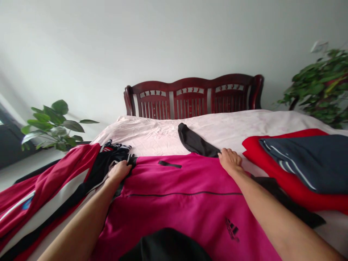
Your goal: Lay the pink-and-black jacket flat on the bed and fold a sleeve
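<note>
A magenta sports jacket (176, 181) with black parts lies spread in front of me, a dark seam across it and a dark logo at its lower right. My left hand (119, 170) has its fingers closed on the jacket's black edge at the far left. At the far right corner, my right hand (230, 159) pinches the edge beside a black sleeve (197, 141), which points away up the bed. Another black part of cloth sticks out beneath my right forearm. Black cloth (168, 246) covers the jacket's near middle; I cannot tell whether it belongs to it.
Red, white and navy clothes (54, 185) are heaped at the left. On the right, folded dark blue trousers (315, 163) rest on a red garment (255, 145). Pale pink bedding (152, 134) reaches a dark wooden headboard (194, 87). Leafy plants (54, 123) stand on both sides.
</note>
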`<state>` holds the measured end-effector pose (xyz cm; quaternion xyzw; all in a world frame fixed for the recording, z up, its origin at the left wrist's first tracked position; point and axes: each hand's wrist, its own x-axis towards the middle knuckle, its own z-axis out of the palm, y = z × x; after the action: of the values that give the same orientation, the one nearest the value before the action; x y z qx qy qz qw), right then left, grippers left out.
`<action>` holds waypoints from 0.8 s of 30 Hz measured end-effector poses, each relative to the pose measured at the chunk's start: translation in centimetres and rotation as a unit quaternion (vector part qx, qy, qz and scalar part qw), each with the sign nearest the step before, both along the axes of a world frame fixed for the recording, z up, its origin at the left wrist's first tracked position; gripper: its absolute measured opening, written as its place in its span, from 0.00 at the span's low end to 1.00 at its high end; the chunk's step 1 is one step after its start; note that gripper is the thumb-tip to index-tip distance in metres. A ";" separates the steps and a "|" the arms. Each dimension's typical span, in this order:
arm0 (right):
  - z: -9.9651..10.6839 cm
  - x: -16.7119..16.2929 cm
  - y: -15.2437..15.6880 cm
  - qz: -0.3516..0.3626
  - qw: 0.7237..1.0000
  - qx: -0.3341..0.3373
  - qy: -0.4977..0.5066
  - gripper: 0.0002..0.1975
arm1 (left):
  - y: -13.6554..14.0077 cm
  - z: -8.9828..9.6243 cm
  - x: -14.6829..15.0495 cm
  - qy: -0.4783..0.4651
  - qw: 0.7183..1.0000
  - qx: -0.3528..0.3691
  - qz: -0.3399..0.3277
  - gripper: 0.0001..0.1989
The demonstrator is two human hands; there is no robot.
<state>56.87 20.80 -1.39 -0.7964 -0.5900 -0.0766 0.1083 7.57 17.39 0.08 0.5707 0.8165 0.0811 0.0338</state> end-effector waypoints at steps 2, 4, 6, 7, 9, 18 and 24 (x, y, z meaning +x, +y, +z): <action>0.2 -0.9 -0.5 0.017 0.999 0.023 -0.023 0.19 | -0.4 0.6 0.6 0.011 1.000 0.014 0.008 0.21; 0.3 -2.3 -1.3 0.054 0.996 0.056 -0.050 0.22 | -1.0 0.9 1.8 0.032 0.998 0.047 0.007 0.27; 0.2 -4.5 -2.6 0.108 0.990 0.072 -0.062 0.25 | -1.6 0.8 3.6 0.055 0.995 0.082 -0.027 0.29; 0.0 -5.8 -3.4 0.140 0.986 0.066 -0.058 0.27 | -1.9 0.5 4.5 0.062 0.992 0.092 -0.060 0.28; -0.7 -7.9 -5.0 0.209 0.977 0.023 -0.040 0.29 | -2.3 -0.3 6.2 0.066 0.984 0.089 -0.138 0.25; -2.6 -0.5 -5.7 0.208 0.973 -0.093 -0.042 0.32 | -1.2 -3.0 5.1 0.063 0.972 0.046 -0.220 0.26; -2.9 1.1 -5.4 0.175 0.980 -0.081 -0.053 0.32 | -1.8 -3.8 2.4 0.030 0.972 0.018 -0.234 0.29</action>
<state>57.94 15.43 -4.33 -0.6820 -0.7292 -0.0503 0.0236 9.97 15.55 -3.76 0.7483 0.6596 0.0688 0.0173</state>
